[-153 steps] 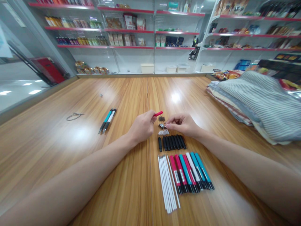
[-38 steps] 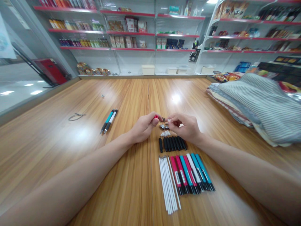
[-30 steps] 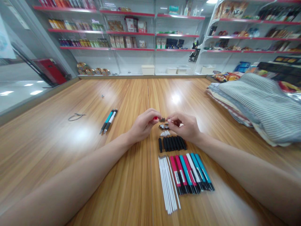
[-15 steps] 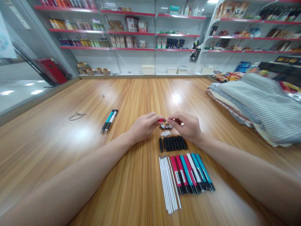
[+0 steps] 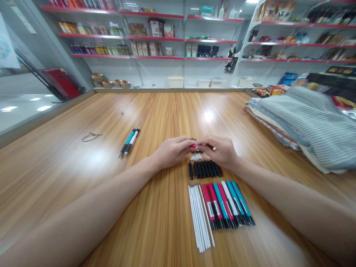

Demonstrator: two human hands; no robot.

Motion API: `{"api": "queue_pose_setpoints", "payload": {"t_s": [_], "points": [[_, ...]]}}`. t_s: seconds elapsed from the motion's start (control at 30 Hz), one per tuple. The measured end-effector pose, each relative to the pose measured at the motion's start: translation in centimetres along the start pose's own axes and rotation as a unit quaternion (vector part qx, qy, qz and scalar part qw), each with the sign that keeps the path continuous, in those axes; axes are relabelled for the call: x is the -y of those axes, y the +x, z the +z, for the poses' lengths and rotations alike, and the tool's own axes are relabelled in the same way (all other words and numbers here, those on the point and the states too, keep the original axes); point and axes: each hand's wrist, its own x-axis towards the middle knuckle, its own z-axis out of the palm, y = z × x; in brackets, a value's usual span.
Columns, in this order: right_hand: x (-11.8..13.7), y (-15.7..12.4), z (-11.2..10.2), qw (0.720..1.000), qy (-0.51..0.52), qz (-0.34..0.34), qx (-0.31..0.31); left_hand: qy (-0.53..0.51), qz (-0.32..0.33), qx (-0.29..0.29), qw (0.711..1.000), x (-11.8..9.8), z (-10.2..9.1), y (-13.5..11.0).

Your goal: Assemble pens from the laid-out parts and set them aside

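My left hand [image 5: 174,150] is closed around a red pen barrel [image 5: 193,145], only its end showing past the fingertips. My right hand [image 5: 219,150] pinches at that end; the small part in its fingers is hidden now. Just under the fingers lie small silver pen tips [image 5: 198,151], partly covered, and several small white pieces [image 5: 196,157]. Nearer me is a row of black rubber grips [image 5: 205,169]. Closer still lie white ink refills [image 5: 198,218] and, beside them, red, blue and white pen barrels [image 5: 226,204] with black ends.
Two assembled pens [image 5: 129,142] lie left of my hands on the wooden table [image 5: 155,215]. Farther left is a thin grey loop [image 5: 91,137]. Folded striped cloth [image 5: 314,118] is piled at the right. Stocked shelves [image 5: 155,38] stand beyond the table.
Both hands have come together and slightly toward me. The right fingers, holding a small whitish piece earlier, now meet the red barrel's end.
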Motion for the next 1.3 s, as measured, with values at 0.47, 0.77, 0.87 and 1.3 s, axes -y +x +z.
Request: {"api": "queue_pose_setpoints", "payload": {"t_s": [0.47, 0.77, 0.87, 1.3], "points": [[-0.07, -0.06, -0.02, 1.000, 0.009, 0.010, 0.017, -0.006, 0.016, -0.003, 1.000, -0.26, -0.16, 0.24], [0.23, 0.02, -0.02, 1.000, 0.004, 0.009, 0.007, -0.036, 0.010, -0.001, 0.999, -0.26, -0.22, 0.32], [0.22, -0.04, 0.05, 1.000, 0.010, 0.015, -0.006, -0.040, -0.009, 0.001, 0.999, -0.43, -0.34, 0.36], [0.41, -0.07, -0.04, 1.000, -0.011, 0.000, -0.004, -0.052, -0.103, -0.043, 0.992, -0.87, -0.88, 0.28]]}}
